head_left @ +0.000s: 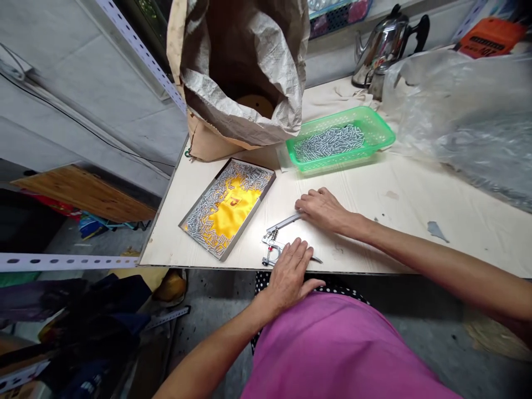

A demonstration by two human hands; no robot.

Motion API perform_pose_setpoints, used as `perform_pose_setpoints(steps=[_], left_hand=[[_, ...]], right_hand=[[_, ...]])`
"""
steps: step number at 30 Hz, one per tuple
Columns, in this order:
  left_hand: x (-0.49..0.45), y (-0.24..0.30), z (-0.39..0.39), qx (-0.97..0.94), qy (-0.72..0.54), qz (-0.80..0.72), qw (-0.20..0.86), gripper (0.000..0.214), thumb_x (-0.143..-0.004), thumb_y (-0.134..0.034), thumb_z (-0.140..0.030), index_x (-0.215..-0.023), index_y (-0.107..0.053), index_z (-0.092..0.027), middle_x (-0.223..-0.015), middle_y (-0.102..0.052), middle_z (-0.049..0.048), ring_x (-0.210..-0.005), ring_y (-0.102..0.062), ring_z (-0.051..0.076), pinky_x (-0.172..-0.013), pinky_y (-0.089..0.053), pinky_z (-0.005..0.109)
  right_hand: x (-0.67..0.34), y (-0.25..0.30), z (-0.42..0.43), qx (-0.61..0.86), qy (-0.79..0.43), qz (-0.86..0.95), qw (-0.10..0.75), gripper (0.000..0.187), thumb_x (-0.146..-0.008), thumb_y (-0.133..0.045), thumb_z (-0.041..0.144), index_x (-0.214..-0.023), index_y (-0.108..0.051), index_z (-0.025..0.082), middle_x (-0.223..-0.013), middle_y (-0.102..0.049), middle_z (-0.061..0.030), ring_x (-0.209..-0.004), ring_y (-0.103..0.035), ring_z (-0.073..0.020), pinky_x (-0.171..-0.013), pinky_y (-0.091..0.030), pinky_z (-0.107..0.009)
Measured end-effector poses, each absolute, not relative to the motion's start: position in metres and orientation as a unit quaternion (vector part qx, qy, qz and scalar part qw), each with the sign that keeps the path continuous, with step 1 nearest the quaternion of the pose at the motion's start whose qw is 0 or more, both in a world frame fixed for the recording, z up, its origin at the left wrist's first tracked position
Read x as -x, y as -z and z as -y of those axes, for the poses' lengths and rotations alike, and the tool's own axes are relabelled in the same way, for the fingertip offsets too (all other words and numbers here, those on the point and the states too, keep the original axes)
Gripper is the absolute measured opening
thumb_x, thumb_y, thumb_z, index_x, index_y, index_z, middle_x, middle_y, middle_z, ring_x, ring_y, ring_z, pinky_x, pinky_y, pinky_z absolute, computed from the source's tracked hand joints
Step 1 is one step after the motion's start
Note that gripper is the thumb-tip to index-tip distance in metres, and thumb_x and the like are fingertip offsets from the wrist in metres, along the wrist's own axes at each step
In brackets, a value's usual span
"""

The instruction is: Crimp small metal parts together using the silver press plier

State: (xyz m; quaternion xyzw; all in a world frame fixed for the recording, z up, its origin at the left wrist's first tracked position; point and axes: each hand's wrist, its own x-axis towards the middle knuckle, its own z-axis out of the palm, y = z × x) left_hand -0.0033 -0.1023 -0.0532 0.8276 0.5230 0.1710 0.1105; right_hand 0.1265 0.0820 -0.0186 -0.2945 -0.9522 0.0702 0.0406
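Observation:
A metal plier-like hand tool [276, 237] lies on the white table [399, 199] near its front edge. My left hand [288, 275] rests flat over the tool's lower handle, fingers stretched out. My right hand [322, 209] lies palm down on the end of the upper handle, fingers loosely curled. To the left sits a shallow metal tray [229, 206] with a yellow bottom and several small silver metal pieces. Behind it stands a green plastic basket [341, 138] heaped with the same silver pieces.
A big open paper sack [241, 77] stands at the table's back left. A clear plastic bag [465, 116] lies at the right, a steel kettle [384, 44] behind it. A perforated metal shelf rail [62, 260] and clutter sit on the floor to the left.

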Motion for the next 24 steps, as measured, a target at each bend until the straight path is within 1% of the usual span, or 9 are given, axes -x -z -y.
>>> perform_pose_setpoints(steps=[3,5,7,10,13,16,18,21,24], left_hand=[[0.003,0.057,0.103,-0.827,-0.177,-0.522,0.112,0.072,-0.091,-0.051,-0.057,-0.143,-0.038,-0.009,-0.143,-0.049,0.0222,-0.14,-0.037,0.033,-0.114,-0.034,0.052],[0.003,0.063,0.106,-0.819,-0.181,-0.531,0.118,0.068,-0.091,-0.05,-0.057,-0.138,-0.045,-0.008,-0.133,-0.057,0.0221,-0.131,-0.049,0.034,-0.108,-0.041,0.049],[0.003,0.071,0.111,-0.809,-0.176,-0.548,0.122,0.063,-0.09,-0.051,-0.059,-0.131,-0.052,-0.011,-0.123,-0.063,0.0201,-0.12,-0.058,0.034,-0.101,-0.047,0.047],[0.002,0.076,0.116,-0.803,-0.15,-0.563,0.124,0.062,-0.088,-0.054,-0.061,-0.127,-0.056,-0.013,-0.12,-0.065,0.0184,-0.112,-0.062,0.034,-0.095,-0.05,0.046],[0.001,0.068,0.119,-0.818,-0.147,-0.541,0.127,0.056,-0.088,-0.057,-0.056,-0.125,-0.056,-0.014,-0.117,-0.067,0.0151,-0.108,-0.064,0.031,-0.091,-0.052,0.041],[0.013,0.048,0.115,-0.851,-0.198,-0.477,0.094,0.038,-0.092,-0.058,-0.042,-0.119,-0.059,-0.016,-0.11,-0.069,0.0098,-0.107,-0.063,0.024,-0.094,-0.05,0.035],[0.037,0.031,0.107,-0.841,-0.246,-0.48,0.033,0.023,-0.095,-0.054,-0.03,-0.112,-0.062,-0.017,-0.105,-0.07,0.0085,-0.106,-0.062,0.022,-0.096,-0.048,0.036],[0.098,0.008,0.089,-0.742,-0.255,-0.617,-0.062,0.021,-0.096,-0.048,-0.019,-0.109,-0.064,-0.016,-0.099,-0.068,0.0094,-0.096,-0.061,0.02,-0.086,-0.051,0.036],[0.167,-0.004,0.069,-0.633,-0.168,-0.748,-0.105,0.02,-0.095,-0.049,-0.019,-0.101,-0.068,-0.016,-0.094,-0.067,0.0091,-0.09,-0.057,0.023,-0.082,-0.049,0.037]], right_hand=[[-0.1,0.006,-0.061,0.179,-0.075,0.98,0.046,0.011,-0.091,-0.062,0.025,-0.098,-0.069,0.022,-0.097,-0.065,-0.0069,-0.091,-0.05,-0.0228,-0.07,-0.027,-0.034],[-0.082,0.005,-0.04,0.072,-0.086,0.993,0.044,0.008,-0.09,-0.064,0.027,-0.092,-0.07,0.025,-0.097,-0.063,-0.0059,-0.094,-0.048,-0.023,-0.069,-0.027,-0.034],[-0.066,0.009,-0.023,0.006,-0.079,0.996,0.032,0.008,-0.089,-0.065,0.026,-0.083,-0.07,0.022,-0.095,-0.061,-0.0064,-0.095,-0.046,-0.0232,-0.069,-0.028,-0.034],[-0.048,0.016,-0.008,-0.019,-0.057,0.998,0.025,0.015,-0.089,-0.061,0.018,-0.075,-0.066,0.018,-0.09,-0.061,-0.0074,-0.091,-0.046,-0.0223,-0.072,-0.031,-0.036],[-0.037,0.013,-0.006,-0.035,-0.065,0.996,0.056,0.013,-0.089,-0.057,0.012,-0.079,-0.064,0.016,-0.085,-0.061,-0.006,-0.086,-0.048,-0.0206,-0.074,-0.034,-0.035],[-0.036,-0.005,-0.019,-0.003,-0.077,0.986,0.145,0.016,-0.091,-0.051,0.009,-0.082,-0.062,0.016,-0.08,-0.061,-0.0045,-0.078,-0.049,-0.0189,-0.071,-0.036,-0.033],[-0.044,-0.025,-0.04,0.052,-0.075,0.971,0.22,0.019,-0.093,-0.045,0.009,-0.084,-0.062,0.016,-0.08,-0.062,-0.0052,-0.076,-0.05,-0.0187,-0.07,-0.038,-0.032],[-0.072,-0.058,-0.091,0.143,-0.043,0.94,0.306,0.021,-0.096,-0.042,0.015,-0.093,-0.062,0.016,-0.085,-0.062,-0.0081,-0.082,-0.052,-0.0206,-0.072,-0.041,-0.033],[-0.105,-0.082,-0.145,0.284,0.06,0.904,0.314,0.025,-0.098,-0.041,0.027,-0.094,-0.064,0.019,-0.089,-0.062,-0.0115,-0.084,-0.054,-0.0255,-0.069,-0.042,-0.036]])
